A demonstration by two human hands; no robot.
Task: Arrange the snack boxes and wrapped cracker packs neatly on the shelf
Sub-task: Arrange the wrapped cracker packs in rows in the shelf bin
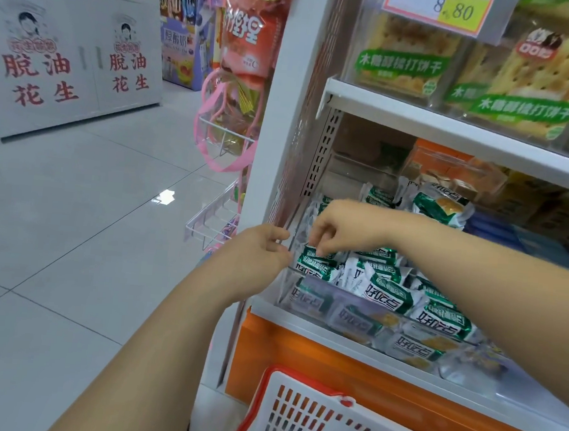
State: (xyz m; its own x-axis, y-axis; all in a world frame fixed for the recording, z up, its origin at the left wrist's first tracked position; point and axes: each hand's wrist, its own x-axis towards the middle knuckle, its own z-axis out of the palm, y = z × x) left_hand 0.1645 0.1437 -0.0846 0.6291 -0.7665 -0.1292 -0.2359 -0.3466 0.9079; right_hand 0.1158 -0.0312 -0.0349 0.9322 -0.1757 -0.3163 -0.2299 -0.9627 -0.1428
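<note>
**Where two hands meet at the bin's left corner**

While the left hand (263, 248) curls its fingers onto the upper edge of the bin (321, 287), pinching the clear wall at its left front corner, the right hand (340, 227) reaches across from the right. Its fingertips pinch one green-and-white pack (317, 254), which lies just inside that corner on top of the others.

Room is tight here. The shelf post (285, 112) stands just left of the bin, a shelf board (456, 127) hangs above it, and the low clear front wall fences the heap. To the left, tiled floor (70, 213) lies open as far as a white cabinet (70, 52). A wire rack (213, 223) with pink bags juts out from the post towards the aisle.

Counted: two hands, one held pack, and well over ten loose packs (389, 293) tumbled at all angles, too many and too overlapped for an exact number. A few more sit piled at the back (442, 205). On the board above, three green cracker labels (526, 109) show behind one price tag (445, 9). One white basket (344, 423) with a red rim sits below the shelf front.
</note>
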